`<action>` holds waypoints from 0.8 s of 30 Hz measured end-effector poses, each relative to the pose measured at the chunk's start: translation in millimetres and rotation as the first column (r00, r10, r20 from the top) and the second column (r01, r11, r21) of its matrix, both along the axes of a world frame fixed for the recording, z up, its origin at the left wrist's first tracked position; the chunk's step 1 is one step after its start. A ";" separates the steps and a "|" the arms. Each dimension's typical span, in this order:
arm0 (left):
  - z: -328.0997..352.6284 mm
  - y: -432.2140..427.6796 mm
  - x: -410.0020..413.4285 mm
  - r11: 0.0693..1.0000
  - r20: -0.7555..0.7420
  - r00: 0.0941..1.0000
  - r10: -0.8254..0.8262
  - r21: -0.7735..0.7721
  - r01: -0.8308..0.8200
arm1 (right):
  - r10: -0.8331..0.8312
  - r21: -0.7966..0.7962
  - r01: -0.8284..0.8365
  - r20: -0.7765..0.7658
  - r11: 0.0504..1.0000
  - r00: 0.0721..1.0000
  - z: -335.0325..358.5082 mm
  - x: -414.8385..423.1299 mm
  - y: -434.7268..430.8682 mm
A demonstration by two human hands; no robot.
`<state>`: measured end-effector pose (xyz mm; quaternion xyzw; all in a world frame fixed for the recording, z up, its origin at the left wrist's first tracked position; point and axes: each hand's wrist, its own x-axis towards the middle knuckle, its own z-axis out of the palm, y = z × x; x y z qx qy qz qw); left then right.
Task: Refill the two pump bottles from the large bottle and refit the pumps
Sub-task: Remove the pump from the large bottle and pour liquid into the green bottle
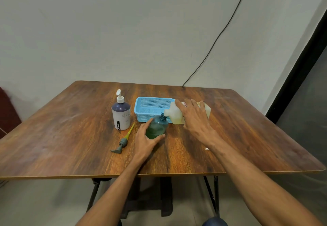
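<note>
Head camera view: a wooden table (70, 137) is being looked down on, with both hands working near its middle. Beyond the two hands a blue mesh basket (150, 108) is being partly covered by the large bottle (175, 115) and the right hand (194, 117), so that its right end is hidden behind them. Well to the left of the left hand (146, 142), a white pump bottle (121, 117) with a dark upper section is standing upright with its white pump fitted. Just left of the left hand, nearer than that bottle, a loose grey pump (123, 141) with a yellowish tube is lying flat on the table, touched by neither hand. A small white scrap (206, 149) is being partly hidden by the right forearm. A black cable (221, 34) is hanging down the wall far beyond the hands. The green pump bottle (157, 126) is being gripped by the left hand, fingers and thumb curled round its lower body, with its mouth uncovered; green liquid is showing in its lower part. The large bottle, pale and translucent with yellowish liquid inside, is being held tipped on its side by the right hand, fingers wrapped over its top, with its neck being held at the green bottle's mouth. Whether liquid is flowing cannot be told.
</note>
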<state>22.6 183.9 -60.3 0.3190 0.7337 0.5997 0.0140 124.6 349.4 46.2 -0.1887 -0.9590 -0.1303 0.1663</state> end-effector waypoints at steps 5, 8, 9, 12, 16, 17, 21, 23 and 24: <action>-0.3 0.5 0.4 1.000 0.003 1.000 0.000 -0.011 0.000 | 0.003 0.004 -0.003 -0.004 1.000 1.000 0.5 0.6 -0.3; -1.0 0.4 -0.5 1.000 0.003 1.000 -0.005 -0.013 0.005 | 0.002 0.006 -0.002 -0.005 1.000 1.000 0.9 0.9 -0.5; -1.3 0.7 -0.9 1.000 0.004 1.000 -0.006 -0.013 0.006 | 0.000 0.006 0.000 -0.002 1.000 1.000 1.1 1.2 -0.6; -3.3 2.0 -2.0 1.000 0.006 1.000 0.003 -0.015 -0.002 | 0.001 0.000 -0.001 -0.002 1.000 1.000 1.5 1.4 -0.7; -6.0 2.1 -3.4 1.000 -0.007 1.000 0.005 -0.013 -0.005 | 0.001 -0.002 -0.001 -0.003 1.000 1.000 1.6 1.7 -0.9; -6.3 2.1 -3.8 1.000 -0.010 1.000 0.003 -0.013 -0.003 | 0.000 -0.003 0.000 -0.002 1.000 1.000 1.9 1.8 -1.0; -7.4 2.6 -5.8 1.000 -0.018 1.000 0.000 -0.019 0.000 | 0.003 0.004 -0.003 -0.002 1.000 1.000 2.9 1.9 -1.9; -8.4 3.2 -6.6 1.000 -0.018 1.000 -0.003 -0.018 0.003 | 0.002 0.007 -0.002 -0.004 1.000 1.000 3.0 1.8 -1.7; -8.8 3.4 -7.0 1.000 -0.019 1.000 -0.003 -0.017 0.003 | 0.003 0.007 -0.003 -0.004 1.000 1.000 2.9 1.8 -1.5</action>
